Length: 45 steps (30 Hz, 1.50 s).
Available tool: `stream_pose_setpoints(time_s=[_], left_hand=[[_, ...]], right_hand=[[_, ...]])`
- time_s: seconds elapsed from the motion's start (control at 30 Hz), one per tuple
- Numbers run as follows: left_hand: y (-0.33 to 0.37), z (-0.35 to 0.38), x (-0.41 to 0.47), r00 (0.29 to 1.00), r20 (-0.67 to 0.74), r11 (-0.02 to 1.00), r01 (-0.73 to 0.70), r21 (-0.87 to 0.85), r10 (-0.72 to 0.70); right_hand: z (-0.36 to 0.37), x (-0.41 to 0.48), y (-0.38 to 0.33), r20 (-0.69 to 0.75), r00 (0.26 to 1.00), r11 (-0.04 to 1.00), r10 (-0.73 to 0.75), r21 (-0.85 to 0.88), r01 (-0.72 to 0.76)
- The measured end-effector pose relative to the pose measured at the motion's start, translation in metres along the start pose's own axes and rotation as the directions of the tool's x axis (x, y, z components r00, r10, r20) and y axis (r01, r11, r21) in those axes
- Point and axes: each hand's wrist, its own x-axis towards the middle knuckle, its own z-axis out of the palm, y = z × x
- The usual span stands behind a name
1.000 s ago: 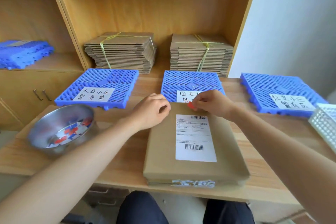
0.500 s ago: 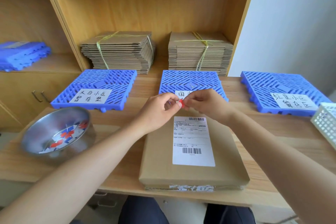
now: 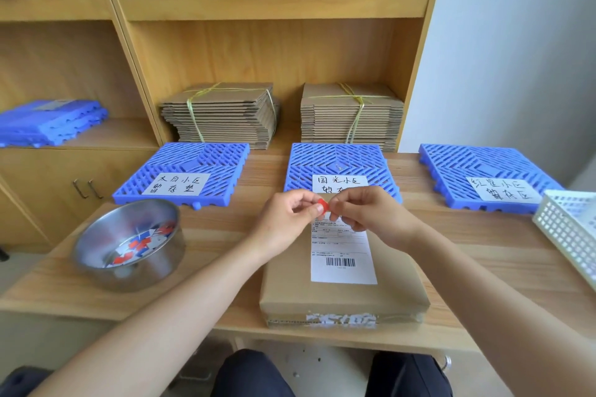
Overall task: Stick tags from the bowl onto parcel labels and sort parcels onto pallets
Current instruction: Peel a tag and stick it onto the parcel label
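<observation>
A brown parcel [image 3: 342,296] lies flat on the wooden table in front of me, with a white shipping label [image 3: 342,251] on top. Just above the label's far edge, my left hand [image 3: 287,219] and my right hand [image 3: 371,216] meet and pinch a small red tag [image 3: 321,204] between their fingertips. A steel bowl [image 3: 129,245] with several red, blue and white tags stands at the left. Three blue pallets with handwritten signs lie along the back: left [image 3: 183,171], middle [image 3: 338,161] and right [image 3: 480,174].
Two tied bundles of flat cardboard [image 3: 222,113] [image 3: 351,113] sit in the shelf behind the pallets, a third on the shelf above. A white perforated basket [image 3: 571,229] is at the right table edge. Spare blue pallets [image 3: 48,122] lie on the left shelf.
My left hand has come over to my right hand, and both now pinch the red tag that the right hand held alone. The view has tilted upward.
</observation>
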Motion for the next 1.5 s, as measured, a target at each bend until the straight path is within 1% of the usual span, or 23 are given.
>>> stream_pose_setpoints(time_s=[0.07,0.1,0.17,0.23,0.27,0.3,0.33,0.43,0.5,0.7,0.8,0.87,0.97,1.07,1.17,1.4,1.5], left_hand=[[0.000,0.001,-0.006,1.000,-0.008,1.000,0.002,-0.003,-0.002],[0.000,0.001,-0.008,0.999,-0.037,0.999,-0.015,0.036,0.017],[-0.003,0.001,-0.013,0.985,-0.132,0.978,-0.088,0.191,0.114],[-0.001,0.000,-0.019,0.946,-0.177,0.916,-0.197,0.349,0.271],[0.000,0.000,-0.021,0.933,-0.174,0.896,-0.233,0.378,0.316],[0.001,0.000,-0.022,0.930,-0.175,0.896,-0.240,0.375,0.322],[0.000,-0.001,-0.022,0.941,-0.181,0.916,-0.212,0.341,0.285],[-0.001,-0.003,-0.019,0.986,-0.154,0.985,-0.042,0.169,0.069],[0.000,-0.004,-0.018,0.992,-0.122,0.996,-0.002,0.089,0.013],[0.001,-0.009,-0.013,0.999,-0.019,0.997,0.043,0.059,-0.041],[-0.004,-0.004,-0.011,0.998,-0.032,0.997,0.060,0.058,-0.058],[-0.005,-0.002,-0.011,0.996,-0.049,0.997,0.077,0.009,-0.076],[-0.006,-0.002,-0.011,0.990,-0.032,0.979,0.127,-0.158,-0.134],[-0.007,-0.002,-0.013,0.988,0.010,0.958,0.154,-0.241,-0.156],[-0.006,-0.001,-0.013,0.984,0.030,0.927,0.177,-0.331,-0.177],[-0.005,0.001,-0.012,0.985,0.031,0.909,0.171,-0.380,-0.172],[-0.004,0.002,-0.013,0.981,0.041,0.881,0.189,-0.435,-0.190]], right_hand=[[0.005,-0.003,0.000,-0.006,1.000,1.000,0.002,0.019,-0.001],[0.007,-0.004,-0.001,-0.010,1.000,0.999,0.004,0.034,-0.004],[0.011,-0.006,0.001,-0.024,1.000,0.998,0.018,0.064,-0.017],[0.015,-0.008,0.001,-0.033,0.999,0.996,0.031,0.086,-0.028],[0.016,-0.009,0.002,-0.038,0.999,0.995,0.033,0.093,-0.030],[0.017,-0.009,0.002,-0.044,0.998,0.995,0.033,0.099,-0.028],[0.018,-0.010,0.001,-0.050,0.998,0.994,0.032,0.106,-0.027],[0.022,-0.011,0.000,-0.077,0.996,0.993,0.033,0.120,-0.024],[0.024,-0.011,-0.002,-0.079,0.996,0.994,0.036,0.108,-0.027],[0.021,-0.010,-0.002,-0.021,0.997,0.998,0.069,0.011,-0.068],[0.022,-0.007,0.003,-0.006,0.995,0.995,0.096,0.001,-0.096],[0.022,-0.005,0.006,-0.050,0.992,0.993,0.118,0.004,-0.118],[0.021,-0.002,0.008,-0.110,0.986,0.989,0.127,0.089,-0.118],[0.019,-0.001,0.010,-0.067,0.987,0.973,0.145,0.193,-0.130],[0.018,0.000,0.012,-0.033,0.988,0.970,0.151,0.195,-0.142],[0.017,0.004,0.018,0.032,0.991,0.961,0.131,0.242,-0.134],[0.016,0.005,0.018,0.060,0.989,0.956,0.134,0.253,-0.145]])
